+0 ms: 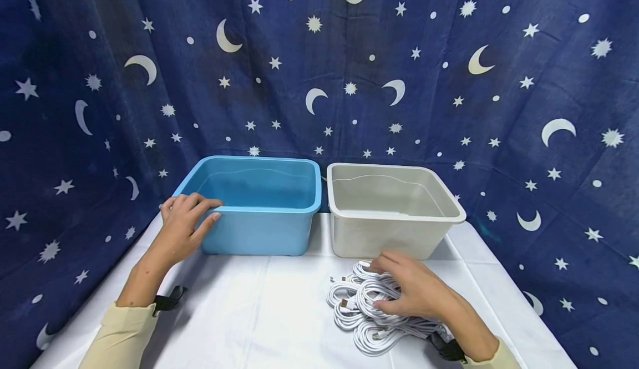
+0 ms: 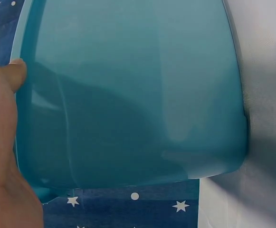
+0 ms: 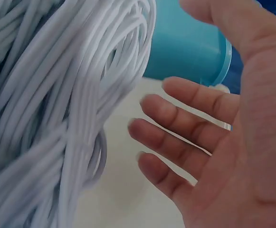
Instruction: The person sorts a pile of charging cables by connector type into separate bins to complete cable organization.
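At the near left corner of a blue plastic bin (image 1: 254,230), my left hand (image 1: 182,227) holds the rim. Its fingers lie over the edge and its thumb sits on the front wall. The left wrist view shows the thumb at the rim and the bin's outer wall (image 2: 128,118). My right hand (image 1: 416,288) hovers over a pile of coiled white cables (image 1: 369,302), fingers spread and apart from the thumb. In the right wrist view, the cables (image 3: 80,95) stand beside the fingers (image 3: 171,137), with a gap between them.
A light grey bin (image 1: 384,236) stands just behind the cables, to the right of the blue one. Both bins show bare inner walls. A white cloth (image 1: 239,313) covers the table. Dark blue curtains (image 1: 279,91) with moons and stars enclose the back and sides.
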`<control>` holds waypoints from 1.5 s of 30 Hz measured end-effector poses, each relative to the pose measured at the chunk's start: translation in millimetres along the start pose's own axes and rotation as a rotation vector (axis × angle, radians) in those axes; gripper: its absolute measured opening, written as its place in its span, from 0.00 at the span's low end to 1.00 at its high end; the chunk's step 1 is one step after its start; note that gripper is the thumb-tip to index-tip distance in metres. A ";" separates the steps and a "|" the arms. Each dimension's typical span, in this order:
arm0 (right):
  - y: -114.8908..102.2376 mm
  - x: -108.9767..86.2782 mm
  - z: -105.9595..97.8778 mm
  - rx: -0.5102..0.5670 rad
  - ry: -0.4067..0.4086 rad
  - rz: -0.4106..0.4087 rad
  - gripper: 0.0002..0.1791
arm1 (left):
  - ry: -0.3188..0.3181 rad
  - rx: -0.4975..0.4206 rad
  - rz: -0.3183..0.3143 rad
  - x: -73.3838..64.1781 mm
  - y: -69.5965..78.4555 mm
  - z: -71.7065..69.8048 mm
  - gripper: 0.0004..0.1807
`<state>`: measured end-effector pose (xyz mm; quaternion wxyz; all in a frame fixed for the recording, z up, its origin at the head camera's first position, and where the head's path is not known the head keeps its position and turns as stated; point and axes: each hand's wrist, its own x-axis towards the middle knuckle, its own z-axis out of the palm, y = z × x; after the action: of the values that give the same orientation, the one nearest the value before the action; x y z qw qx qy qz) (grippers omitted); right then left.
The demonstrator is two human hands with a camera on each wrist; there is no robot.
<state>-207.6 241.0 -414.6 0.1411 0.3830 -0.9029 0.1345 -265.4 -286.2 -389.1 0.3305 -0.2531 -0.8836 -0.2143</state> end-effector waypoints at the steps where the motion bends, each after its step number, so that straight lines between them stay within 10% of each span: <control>1: 1.6 -2.7 -1.2 0.004 -0.007 0.002 0.33 | 0.000 0.002 0.001 0.2 0.3 0.2 0.12; 18: 15.0 -18.5 -21.4 -0.029 -0.165 0.066 0.24 | 0.020 0.007 0.013 0.7 0.2 2.2 0.12; 45: 1.9 -17.3 -19.8 -0.168 -0.161 0.102 0.21 | 0.019 0.013 0.016 0.4 -0.9 1.4 0.12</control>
<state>-194.5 260.5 -402.8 0.0929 0.3332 -0.9376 0.0343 -266.9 -286.0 -390.0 0.3420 -0.2560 -0.8799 -0.2082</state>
